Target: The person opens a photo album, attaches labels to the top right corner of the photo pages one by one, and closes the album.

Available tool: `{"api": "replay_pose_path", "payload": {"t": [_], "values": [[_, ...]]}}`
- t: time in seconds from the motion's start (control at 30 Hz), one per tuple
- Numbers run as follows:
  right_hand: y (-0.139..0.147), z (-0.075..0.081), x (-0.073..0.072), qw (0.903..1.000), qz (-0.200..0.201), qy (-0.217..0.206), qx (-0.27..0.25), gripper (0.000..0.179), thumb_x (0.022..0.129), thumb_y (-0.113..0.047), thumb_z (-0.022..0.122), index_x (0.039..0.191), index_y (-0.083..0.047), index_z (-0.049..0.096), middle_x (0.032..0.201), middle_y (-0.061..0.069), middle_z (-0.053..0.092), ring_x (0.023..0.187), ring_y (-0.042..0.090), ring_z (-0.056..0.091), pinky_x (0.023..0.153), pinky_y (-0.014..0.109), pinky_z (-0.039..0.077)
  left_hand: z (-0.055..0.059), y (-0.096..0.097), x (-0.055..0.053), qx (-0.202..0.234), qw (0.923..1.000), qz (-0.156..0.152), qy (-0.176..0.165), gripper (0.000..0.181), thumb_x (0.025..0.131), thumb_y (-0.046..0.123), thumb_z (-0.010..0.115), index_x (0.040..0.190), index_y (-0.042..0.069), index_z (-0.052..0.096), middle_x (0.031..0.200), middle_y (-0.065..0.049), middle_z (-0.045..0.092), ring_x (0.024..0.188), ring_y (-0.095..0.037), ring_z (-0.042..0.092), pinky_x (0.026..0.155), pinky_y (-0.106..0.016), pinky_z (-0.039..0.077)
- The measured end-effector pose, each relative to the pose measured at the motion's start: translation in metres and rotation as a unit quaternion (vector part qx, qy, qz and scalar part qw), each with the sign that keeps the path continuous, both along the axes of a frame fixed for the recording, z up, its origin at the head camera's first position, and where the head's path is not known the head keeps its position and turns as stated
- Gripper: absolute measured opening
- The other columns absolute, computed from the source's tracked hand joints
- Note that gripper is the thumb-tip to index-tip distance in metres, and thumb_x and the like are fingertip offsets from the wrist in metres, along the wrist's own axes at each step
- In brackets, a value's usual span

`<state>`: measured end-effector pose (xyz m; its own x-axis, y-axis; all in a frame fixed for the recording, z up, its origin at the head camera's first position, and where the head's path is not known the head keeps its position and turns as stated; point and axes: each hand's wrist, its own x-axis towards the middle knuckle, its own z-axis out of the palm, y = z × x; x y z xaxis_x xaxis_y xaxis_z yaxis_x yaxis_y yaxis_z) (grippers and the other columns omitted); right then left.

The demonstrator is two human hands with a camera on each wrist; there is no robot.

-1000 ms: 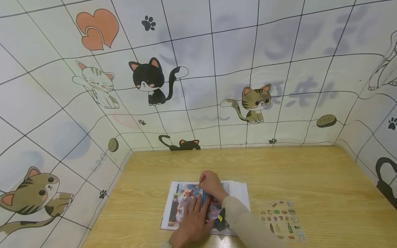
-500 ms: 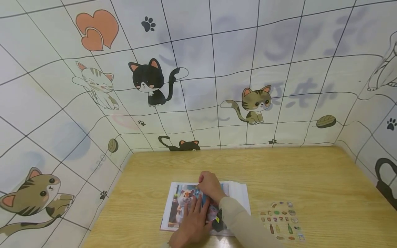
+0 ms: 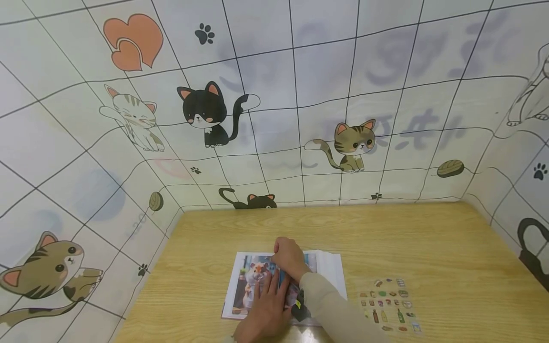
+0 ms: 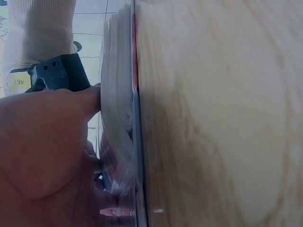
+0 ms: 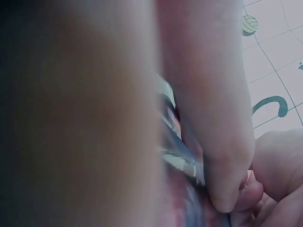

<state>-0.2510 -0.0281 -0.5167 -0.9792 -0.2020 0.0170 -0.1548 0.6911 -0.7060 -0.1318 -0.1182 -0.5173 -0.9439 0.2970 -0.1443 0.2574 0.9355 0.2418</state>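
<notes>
In the head view, saw an open book (image 3: 243, 293) lying flat at the lower middle of the frame on a wood-grained table (image 3: 206, 238). Made out its long axis running left to right, dipping slightly toward the right end. Found the hamster picture (image 3: 249, 282) at the book's left upright, head toward the top of the frame, and white paper (image 3: 334, 271) along the right end. Saw the left hand (image 3: 268, 305) laid across the middle of the book from the bottom of the frame, fingers straight, somewhat spread, pointing mostly upward. Saw the right hand (image 3: 289, 259) bent down near the middle of the book's top edge, fingers curled, just above the left hand; could not tell pinching from pressing, with the fingertips hidden. Noted a black device (image 3: 299, 308) at the right wrist, a cream sleeve (image 3: 334, 307) slanting to the bottom edge, a sheet of food stickers (image 3: 389, 303) at lower right, apart from the book, and a cat-printed wall (image 3: 274, 119) behind.

In the left wrist view, found the book edge-on, a narrow band of pages left of centre with its length running top to bottom, the left hand against it at lower left, bare table filling the right side.

In the right wrist view, saw large, blurred fingers with a sliver of the book between, too little for reading its direction; wall at upper right.
</notes>
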Motion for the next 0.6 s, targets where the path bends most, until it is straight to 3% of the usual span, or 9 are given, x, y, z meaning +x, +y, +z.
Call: {"api": "replay_pose_path", "payload": {"t": [0.4, 0.6], "values": [[-0.0004, -0.0036, -0.0033, 0.9999, -0.002, 0.004, 0.014, 0.028, 0.069, -0.014, 0.079, 0.07, -0.014, 0.051, 0.063, -0.003, 0.051, 0.055, 0.015, 0.047, 0.048, 0.029, 0.036, -0.0028, -0.0008, 0.0007, 0.004, 0.9993, -0.004, 0.036, 0.069, 0.088, 0.043, 0.051, 0.148, 0.019, 0.026, 0.151, -0.017, 0.025, 0.138, -0.04, 0.023, 0.103, -0.062, 0.023], [-0.0002, -0.0027, -0.004, 0.9999, 0.007, -0.007, 0.005, 0.028, 0.07, -0.012, 0.079, 0.071, -0.013, 0.051, 0.064, -0.002, 0.052, 0.057, 0.016, 0.047, 0.051, 0.029, 0.037, -0.0035, -0.0027, 0.0024, 0.014, 0.9993, -0.005, 0.034, 0.07, 0.09, 0.051, 0.047, 0.149, 0.021, 0.023, 0.152, -0.016, 0.023, 0.138, -0.04, 0.02, 0.104, -0.062, 0.021]]}}
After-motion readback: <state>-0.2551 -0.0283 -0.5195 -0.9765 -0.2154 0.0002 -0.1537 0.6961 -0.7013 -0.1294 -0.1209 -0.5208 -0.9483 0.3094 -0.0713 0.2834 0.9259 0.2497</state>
